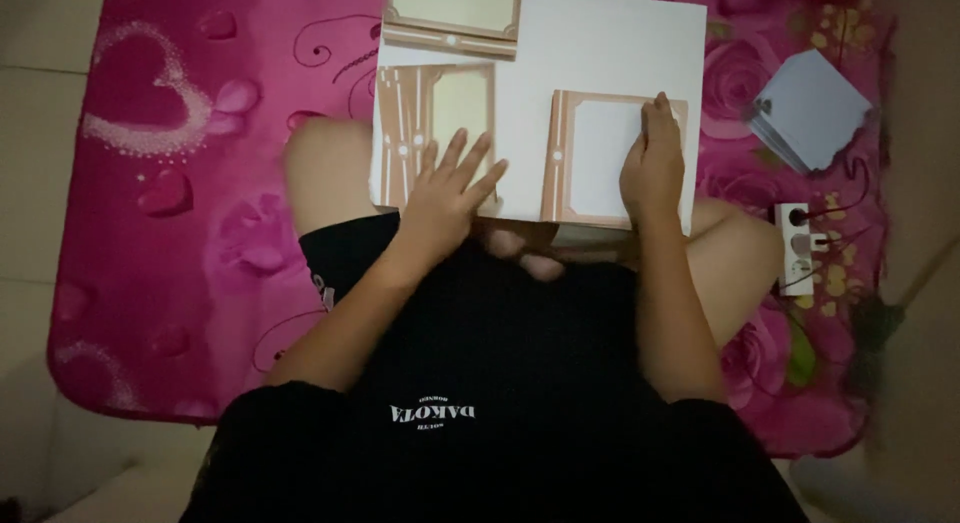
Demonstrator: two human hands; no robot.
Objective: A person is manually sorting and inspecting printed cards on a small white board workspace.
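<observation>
The left hand (445, 188) lies flat, fingers spread, on the white sheet (600, 53) across the lap. The right hand (652, 168) presses a brown-framed card (595, 158) (fingers curled loosely, gripping nothing). Farther off: a paper stack (812, 108).

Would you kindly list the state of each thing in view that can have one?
Left hand: flat, fingers spread, pressing on the left brown-bordered card.
Right hand: resting on the right brown-bordered card, fingers at its right edge.
White sheet: lying flat across the lap, under the cards.
Top card: lying flat, partly out of frame.
Stack of pale papers: lying on the pink blanket, untouched.
Power strip: cord plugged in.
</observation>
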